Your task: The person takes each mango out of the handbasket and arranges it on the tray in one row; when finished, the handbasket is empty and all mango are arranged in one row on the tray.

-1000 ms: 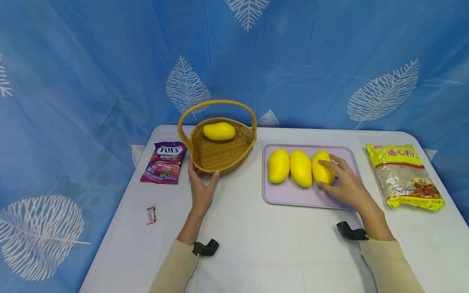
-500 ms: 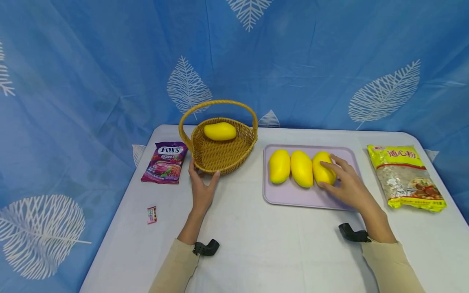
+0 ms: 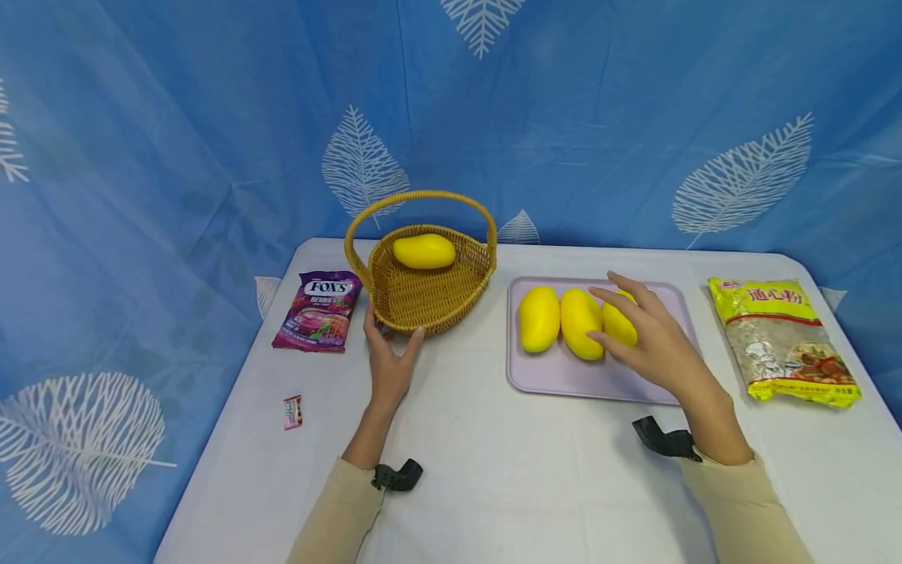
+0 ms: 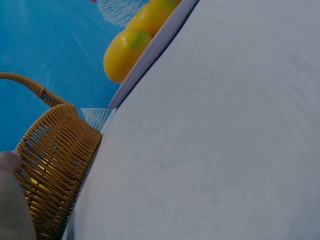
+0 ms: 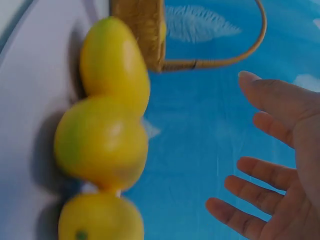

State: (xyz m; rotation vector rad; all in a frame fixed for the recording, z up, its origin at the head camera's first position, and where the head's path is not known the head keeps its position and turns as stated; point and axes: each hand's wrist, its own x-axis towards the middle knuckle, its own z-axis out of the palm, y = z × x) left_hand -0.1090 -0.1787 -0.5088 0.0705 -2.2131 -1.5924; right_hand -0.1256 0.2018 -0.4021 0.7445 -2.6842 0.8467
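My left hand (image 3: 390, 368) rests against the front of the wicker basket (image 3: 430, 309), thumb and fingers spread along its outer wall. In the left wrist view, the thumb (image 4: 12, 200) touches the woven side (image 4: 57, 170). One yellow mango (image 3: 424, 251) lies at the back inside the basket. My right hand (image 3: 651, 337) hovers above the mauve tray (image 3: 564, 380) with spread fingers and holds nothing. Beneath it, the rightmost mango (image 3: 620, 321) is partly hidden. Beside that one lie the middle mango (image 3: 581, 323) and the left mango (image 3: 539, 319). The right wrist view shows the hand (image 5: 285, 165) apart from the mangoes.
A purple candy bag (image 3: 317, 312) lies left of the basket, with a small wrapped candy (image 3: 292, 412) nearer the front. To the tray's right is a yellow pasta bag (image 3: 782, 341). A blue leaf-print curtain (image 3: 564, 117) hangs behind the white table (image 3: 493, 470).
My right hand has let go of the rightmost mango, risen off it, and shifted slightly left with fingers spreading. The left hand and basket have stayed in place.
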